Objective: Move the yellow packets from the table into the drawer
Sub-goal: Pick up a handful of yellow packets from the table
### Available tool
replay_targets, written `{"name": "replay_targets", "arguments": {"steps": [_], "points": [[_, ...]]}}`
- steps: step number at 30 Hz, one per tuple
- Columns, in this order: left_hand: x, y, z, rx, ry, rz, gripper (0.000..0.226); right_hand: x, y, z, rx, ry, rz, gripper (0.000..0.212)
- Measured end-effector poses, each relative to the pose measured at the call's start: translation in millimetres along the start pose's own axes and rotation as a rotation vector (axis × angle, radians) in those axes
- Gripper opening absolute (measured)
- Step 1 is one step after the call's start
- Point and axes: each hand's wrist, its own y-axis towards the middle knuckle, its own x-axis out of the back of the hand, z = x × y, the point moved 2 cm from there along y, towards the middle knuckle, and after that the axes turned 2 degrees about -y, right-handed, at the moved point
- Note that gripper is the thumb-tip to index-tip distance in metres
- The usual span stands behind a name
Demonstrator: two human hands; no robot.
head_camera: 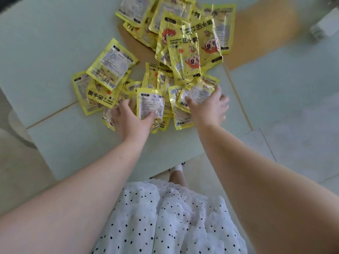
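The head view is showing roughly two dozen yellow packets lying heaped on the pale tabletop; overlap is hiding the exact count. The left hand is gripping one packet by its near edge. The right hand is pinching another packet.
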Motion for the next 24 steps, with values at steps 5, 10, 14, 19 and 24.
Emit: {"name": "replay_targets", "arguments": {"steps": [5,10,14,19,24], "points": [[-0.3,0.0,-3.8,-0.052,-0.017,-0.036,0.066,-1.9,10.9,4.8,0.007,0.028,0.030,0.109],[5.9,2.2,-9.9,-0.071,-0.030,-0.010,0.063,7.1,14.2,4.9,-0.025,0.220,0.075,0.111],[14.8,6.6,-6.7,-0.067,-0.073,-0.047,0.055,17.8,10.1,-1.2,-0.067,0.351,0.087,0.084],[33.0,13.9,-10.6,-0.056,-0.156,-0.078,0.040,33.0,5.4,-4.3,-0.060,0.402,-0.046,0.032],[61.6,53.0,-21.6,0.015,-0.254,-0.114,0.039,41.0,11.1,24.5,-0.044,0.550,-0.027,0.016]]}}
